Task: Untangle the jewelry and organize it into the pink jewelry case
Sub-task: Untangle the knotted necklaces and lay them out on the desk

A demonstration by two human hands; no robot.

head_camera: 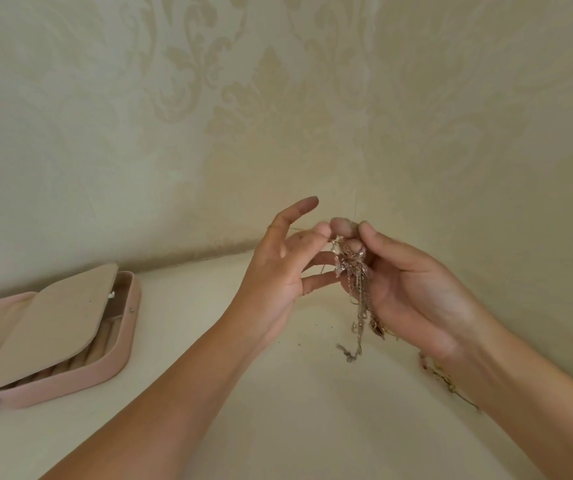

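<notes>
A tangle of thin silver and gold chains (356, 285) hangs above the table between my two hands. My right hand (413, 289) holds the top of the tangle, fingers and thumb curled round it. My left hand (285, 268) pinches a strand at the tangle's upper left with thumb and a finger, its index finger raised. Loose ends dangle toward the tabletop. More chain (448, 379) lies on the table under my right wrist. The pink jewelry case (70, 344) lies open at the left, its beige inner flap partly lifted over the ring rolls.
The cream tabletop (261, 403) meets a patterned beige wall (209, 116) just behind my hands. Small dark specks lie on the table below the tangle.
</notes>
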